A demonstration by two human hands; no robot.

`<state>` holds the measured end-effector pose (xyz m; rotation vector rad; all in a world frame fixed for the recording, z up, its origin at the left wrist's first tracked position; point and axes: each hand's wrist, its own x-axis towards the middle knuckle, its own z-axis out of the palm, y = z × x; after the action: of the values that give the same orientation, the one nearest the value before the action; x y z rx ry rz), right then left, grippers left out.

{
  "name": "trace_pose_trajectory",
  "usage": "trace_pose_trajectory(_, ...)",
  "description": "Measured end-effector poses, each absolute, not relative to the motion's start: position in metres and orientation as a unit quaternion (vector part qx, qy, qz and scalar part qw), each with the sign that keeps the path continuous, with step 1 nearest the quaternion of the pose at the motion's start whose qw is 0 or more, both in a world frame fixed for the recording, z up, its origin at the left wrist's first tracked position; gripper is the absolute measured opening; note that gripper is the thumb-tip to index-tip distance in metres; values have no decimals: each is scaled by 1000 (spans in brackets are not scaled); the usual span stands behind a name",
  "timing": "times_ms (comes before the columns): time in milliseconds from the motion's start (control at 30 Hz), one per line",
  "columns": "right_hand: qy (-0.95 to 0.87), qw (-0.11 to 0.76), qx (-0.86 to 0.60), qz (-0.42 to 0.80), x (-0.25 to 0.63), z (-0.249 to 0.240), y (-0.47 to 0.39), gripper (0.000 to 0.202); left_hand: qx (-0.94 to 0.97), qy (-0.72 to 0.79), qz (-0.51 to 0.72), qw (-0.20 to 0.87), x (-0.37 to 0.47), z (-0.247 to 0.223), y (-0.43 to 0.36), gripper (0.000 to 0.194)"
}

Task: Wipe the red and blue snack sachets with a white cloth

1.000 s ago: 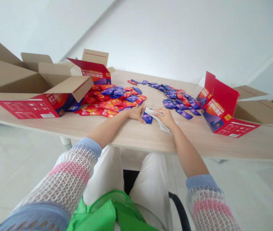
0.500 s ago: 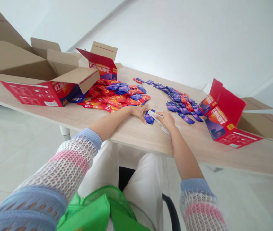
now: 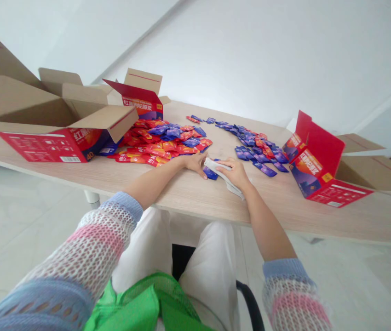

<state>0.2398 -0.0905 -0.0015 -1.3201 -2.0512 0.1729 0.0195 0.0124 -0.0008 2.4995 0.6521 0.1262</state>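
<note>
A blue-purple sachet (image 3: 210, 174) lies flat on the table in front of me. My left hand (image 3: 195, 163) rests at its left edge, thumb and fingers apart. In my right hand (image 3: 235, 173) is a folded white cloth (image 3: 229, 182), pinched between the fingers; its front end lies over the sachet and hides part of it. To the left of my left hand is a heap of red and blue sachets (image 3: 161, 142). More sachets, mostly blue (image 3: 255, 151), are spread out to the right, beyond my right hand.
An open red carton (image 3: 43, 147) stands at the left, with a second red carton (image 3: 142, 108) behind the heap. At the right is another open red carton (image 3: 314, 174). The wooden table's front edge (image 3: 195, 211) runs just above my knees, with a white wall behind.
The white cloth in my right hand has shifted slightly left and covers more of the sachet. My left hand stays at the sachet's edge. The view has tilted a little.
</note>
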Motion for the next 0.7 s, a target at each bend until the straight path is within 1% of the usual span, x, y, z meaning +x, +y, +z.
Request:
trace_pose_trajectory(67,-820,302,-475,98,235,-4,-91,35,934,249,42,253,20,-2,14,128)
trace_pose_trajectory(133,-833,264,-474,106,232,-6,-91,34,935,259,34,239,21,-2,14,125)
trace_pose_trajectory(333,-777,222,-586,57,234,-2,-89,38,933,280,24,226,21,3,9,120)
trace_pose_trajectory(400,-748,207,-630,36,236,0,-88,39,930,286,25,228,21,5,7,122)
trace_pose_trajectory(467,-717,199,-667,21,239,0,-84,39,926,299,22,230,21,6,5,123)
trace_pose_trajectory(600,-637,205,-743,-3,245,-2,-74,37,925,304,17,227,21,9,3,119)
trace_pose_trajectory(700,-600,215,-771,-6,249,-5,-69,36,928,295,17,226,20,9,5,119)
